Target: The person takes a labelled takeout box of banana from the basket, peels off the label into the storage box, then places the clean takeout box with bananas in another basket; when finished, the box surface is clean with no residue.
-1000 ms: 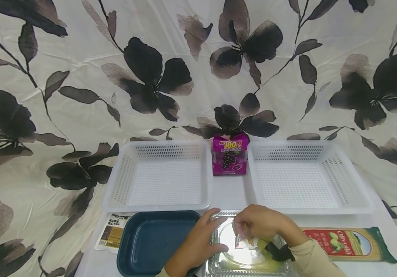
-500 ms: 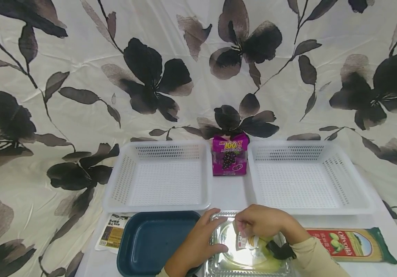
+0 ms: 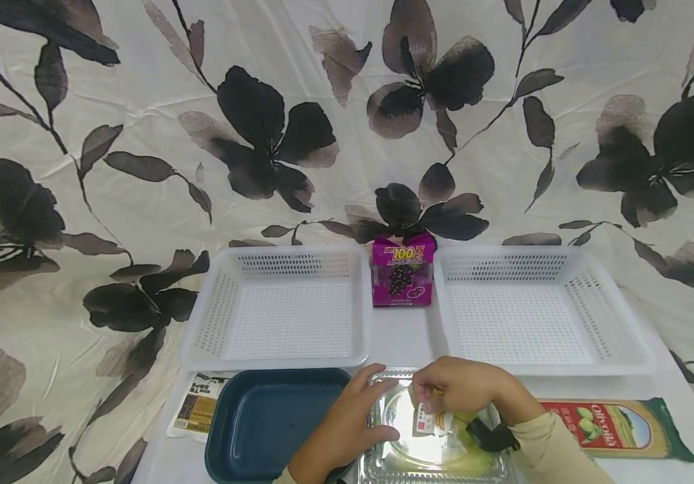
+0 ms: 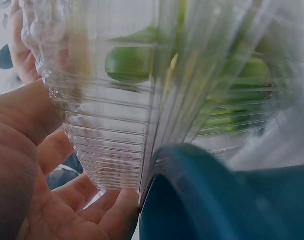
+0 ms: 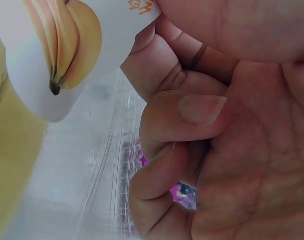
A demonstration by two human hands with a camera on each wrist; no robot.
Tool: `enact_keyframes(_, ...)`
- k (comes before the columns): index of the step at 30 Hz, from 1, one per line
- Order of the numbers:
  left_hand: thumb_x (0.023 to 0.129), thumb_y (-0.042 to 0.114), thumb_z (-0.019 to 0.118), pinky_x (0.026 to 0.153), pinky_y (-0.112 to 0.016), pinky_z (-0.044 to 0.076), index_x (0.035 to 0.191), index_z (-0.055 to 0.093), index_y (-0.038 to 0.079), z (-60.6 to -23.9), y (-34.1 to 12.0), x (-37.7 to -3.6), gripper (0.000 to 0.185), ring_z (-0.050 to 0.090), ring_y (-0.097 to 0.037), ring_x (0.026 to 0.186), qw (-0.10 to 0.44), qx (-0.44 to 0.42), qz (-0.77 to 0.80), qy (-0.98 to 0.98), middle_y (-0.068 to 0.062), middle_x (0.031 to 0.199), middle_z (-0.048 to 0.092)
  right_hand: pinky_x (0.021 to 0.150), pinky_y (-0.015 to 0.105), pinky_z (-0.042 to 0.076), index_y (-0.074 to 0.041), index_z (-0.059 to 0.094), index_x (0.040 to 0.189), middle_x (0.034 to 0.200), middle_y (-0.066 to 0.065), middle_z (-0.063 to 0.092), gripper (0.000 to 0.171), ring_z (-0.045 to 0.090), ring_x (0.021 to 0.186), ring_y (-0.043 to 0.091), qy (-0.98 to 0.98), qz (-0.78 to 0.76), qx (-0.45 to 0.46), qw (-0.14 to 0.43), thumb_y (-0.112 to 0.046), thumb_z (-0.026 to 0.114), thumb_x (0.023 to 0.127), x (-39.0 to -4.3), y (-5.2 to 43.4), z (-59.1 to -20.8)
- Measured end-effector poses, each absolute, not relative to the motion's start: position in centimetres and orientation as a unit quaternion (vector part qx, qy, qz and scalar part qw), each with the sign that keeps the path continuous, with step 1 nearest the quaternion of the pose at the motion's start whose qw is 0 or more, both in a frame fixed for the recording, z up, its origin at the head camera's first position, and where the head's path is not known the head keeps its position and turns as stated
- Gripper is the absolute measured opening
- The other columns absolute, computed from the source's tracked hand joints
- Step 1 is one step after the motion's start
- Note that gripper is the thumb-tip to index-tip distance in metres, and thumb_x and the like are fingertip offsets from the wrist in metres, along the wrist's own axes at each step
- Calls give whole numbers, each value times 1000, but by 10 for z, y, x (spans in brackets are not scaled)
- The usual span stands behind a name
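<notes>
A clear ribbed plastic box with a lid [image 3: 404, 460] stands at the front middle, with green fruit [image 4: 129, 62] visible through its side in the left wrist view. Along its left side rests my left hand [image 3: 350, 423], thumb and fingers spread over the rim. Above the lid my right hand [image 3: 458, 386] pinches a white sticker [image 5: 36, 102] between thumb and forefinger. Bananas are printed on that sticker, and the thumb hides part of its upper edge. The other right fingers are curled in toward the palm.
A dark blue tray [image 3: 214, 430] sits left of the box, partly over a printed packet [image 3: 196, 407]. Two white baskets [image 3: 277, 364] [image 3: 541, 369] stand behind, with a purple candy bag [image 3: 402, 272] between them. A pasta pack [image 3: 619, 427] lies right, partly behind my right forearm.
My right hand has shifted slightly right with the sticker, and more of the sticker's print shows below the fingers. My left hand has stayed in place.
</notes>
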State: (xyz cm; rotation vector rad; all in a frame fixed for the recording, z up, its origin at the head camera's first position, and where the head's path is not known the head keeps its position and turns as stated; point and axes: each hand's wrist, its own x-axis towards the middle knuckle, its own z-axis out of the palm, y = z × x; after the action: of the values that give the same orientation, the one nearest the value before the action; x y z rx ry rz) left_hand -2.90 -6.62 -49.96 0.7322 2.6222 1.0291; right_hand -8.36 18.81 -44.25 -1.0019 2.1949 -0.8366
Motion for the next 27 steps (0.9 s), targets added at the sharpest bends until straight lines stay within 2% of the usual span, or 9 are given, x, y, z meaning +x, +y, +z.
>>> enact_keyframes(19, 83, 43, 81, 106, -51, 51, 147, 55, 23, -502, -67, -29, 72, 51, -29, 137, 110, 255, 354, 893, -7, 160, 39, 66, 19, 44, -19, 59, 85, 76, -15, 52, 12, 46, 70, -3, 826, -317, -351, 307, -11, 67, 90, -82, 187, -442)
enact_keyframes(27, 83, 42, 82, 105, -51, 52, 147, 54, 25, -500, -67, -30, 73, 51, -28, 138, 124, 248, 352, 894, -6, 161, 38, 65, 19, 44, -18, 59, 84, 75, -16, 51, 12, 45, 68, -3, 821, -322, -349, 317, -10, 66, 89, -83, 187, -440)
